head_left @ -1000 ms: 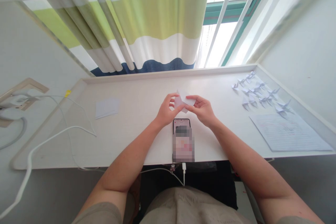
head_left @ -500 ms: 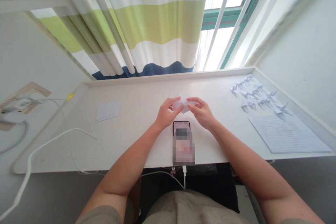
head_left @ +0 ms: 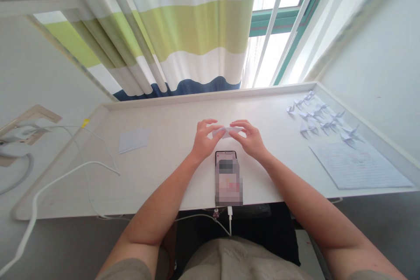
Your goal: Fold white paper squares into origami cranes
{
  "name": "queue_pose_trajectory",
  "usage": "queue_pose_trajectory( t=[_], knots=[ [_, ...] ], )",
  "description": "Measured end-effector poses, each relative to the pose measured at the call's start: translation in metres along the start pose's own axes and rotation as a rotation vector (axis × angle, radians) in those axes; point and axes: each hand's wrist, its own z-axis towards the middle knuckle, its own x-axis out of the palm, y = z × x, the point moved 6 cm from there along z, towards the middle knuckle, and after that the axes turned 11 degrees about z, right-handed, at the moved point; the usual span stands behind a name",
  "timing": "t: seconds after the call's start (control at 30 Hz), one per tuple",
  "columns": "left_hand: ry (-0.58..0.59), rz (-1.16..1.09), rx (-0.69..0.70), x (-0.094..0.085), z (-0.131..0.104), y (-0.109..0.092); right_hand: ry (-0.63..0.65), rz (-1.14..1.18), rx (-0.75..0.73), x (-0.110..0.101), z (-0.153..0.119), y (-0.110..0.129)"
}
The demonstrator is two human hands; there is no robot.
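Between my two hands is a small piece of folded white paper [head_left: 227, 132], held just beyond the top end of a phone. My left hand [head_left: 206, 139] pinches its left side between thumb and fingers. On the right side, my right hand [head_left: 249, 138] grips it the same way, thumb in front. The fingertips cover parts of the paper, so its exact folds are hard to make out. Below the hands the phone [head_left: 228, 183] lies on the white desk [head_left: 164, 183], its screen partly blurred and a white cable plugged into its lower end.
Several folded paper cranes [head_left: 323, 118] stand at the back right. In front of them lies a stack of written sheets [head_left: 357, 166]. Loose white paper squares [head_left: 133, 141] rest on the left. White cables [head_left: 65, 175] run from a wall socket [head_left: 26, 133] across the desk's left side.
The folded paper looks flatter and narrower from front to back than before, with both hands still on it. The whole view has shifted slightly.
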Motion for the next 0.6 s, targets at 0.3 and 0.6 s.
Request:
queue_pose_trajectory(
  t=[0.3,0.6],
  knots=[
    [0.048,-0.204,-0.173,0.005,-0.002,0.001,0.048,-0.21,-0.21,0.004,-0.006,0.018],
    [0.03,-0.297,-0.195,0.01,-0.003,0.003,0.092,-0.226,-0.102,0.01,-0.008,0.008]
  ],
)
